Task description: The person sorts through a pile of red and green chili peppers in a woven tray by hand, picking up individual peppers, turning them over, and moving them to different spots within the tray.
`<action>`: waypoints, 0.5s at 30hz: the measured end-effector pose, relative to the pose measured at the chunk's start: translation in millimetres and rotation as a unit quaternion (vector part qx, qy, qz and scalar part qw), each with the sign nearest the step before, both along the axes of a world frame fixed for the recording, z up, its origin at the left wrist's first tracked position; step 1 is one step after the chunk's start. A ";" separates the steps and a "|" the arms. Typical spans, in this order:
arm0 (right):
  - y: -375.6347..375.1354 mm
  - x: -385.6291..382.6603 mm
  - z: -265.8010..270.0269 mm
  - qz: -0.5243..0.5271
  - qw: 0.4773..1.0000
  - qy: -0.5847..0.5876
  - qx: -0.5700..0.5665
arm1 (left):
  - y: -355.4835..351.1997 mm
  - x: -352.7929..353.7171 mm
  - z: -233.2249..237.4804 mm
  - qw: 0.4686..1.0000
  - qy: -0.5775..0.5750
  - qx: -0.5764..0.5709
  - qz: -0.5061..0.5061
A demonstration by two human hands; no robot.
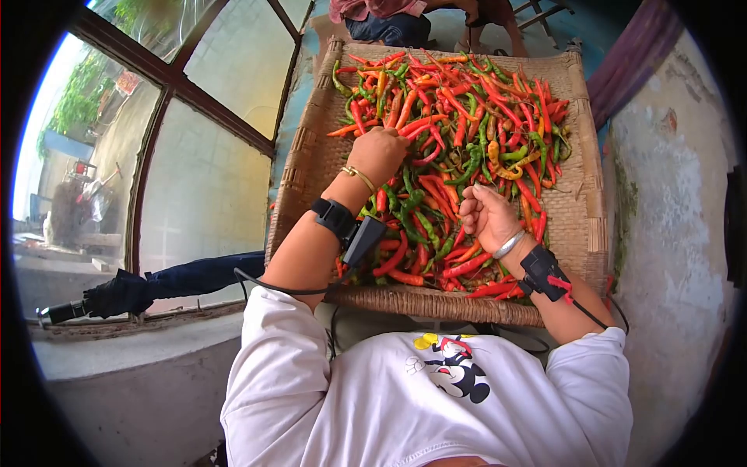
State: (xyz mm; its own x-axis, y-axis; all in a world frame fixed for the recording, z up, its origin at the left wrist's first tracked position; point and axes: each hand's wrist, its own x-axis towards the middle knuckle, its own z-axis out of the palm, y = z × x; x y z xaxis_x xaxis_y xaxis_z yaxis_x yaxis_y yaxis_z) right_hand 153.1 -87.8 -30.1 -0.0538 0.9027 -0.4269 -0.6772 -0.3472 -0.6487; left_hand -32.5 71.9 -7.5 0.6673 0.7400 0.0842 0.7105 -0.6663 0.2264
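Grip of the right hand (pixel 486 214) is curled shut at 5 o'clock of the chillies (pixel 467 109); I cannot tell if it pinches one. At 10 o'clock the left hand (pixel 379 153) lies knuckles-up, fingers hidden. Chillies fill the tray (pixel 307 156). It looks like sorting; picking one pod needs a small pinch. No words show, just a cartoon mouse on the shirt (pixel 455 366).
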 end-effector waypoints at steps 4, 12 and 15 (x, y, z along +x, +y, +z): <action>-0.8 -2.3 -1.3 0.003 1.000 -0.001 0.010 | -1.9 -5.1 -1.5 0.988 0.093 0.084 -0.086; -1.5 -1.5 -1.7 0.018 0.998 -0.054 0.011 | -5.8 -3.8 16.2 0.980 0.124 0.090 -0.125; -0.4 -5.2 7.2 0.030 0.991 -0.125 0.026 | -22.6 3.6 44.5 0.983 -0.006 0.083 -0.161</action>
State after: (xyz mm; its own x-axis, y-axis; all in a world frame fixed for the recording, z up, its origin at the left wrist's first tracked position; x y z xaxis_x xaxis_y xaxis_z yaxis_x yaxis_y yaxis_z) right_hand 148.0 -88.2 -22.9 -0.0053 0.9219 -0.3873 -0.4722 -0.3438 -0.8117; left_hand -28.9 49.2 37.0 0.8631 0.4660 0.1947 0.4546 -0.8848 0.1024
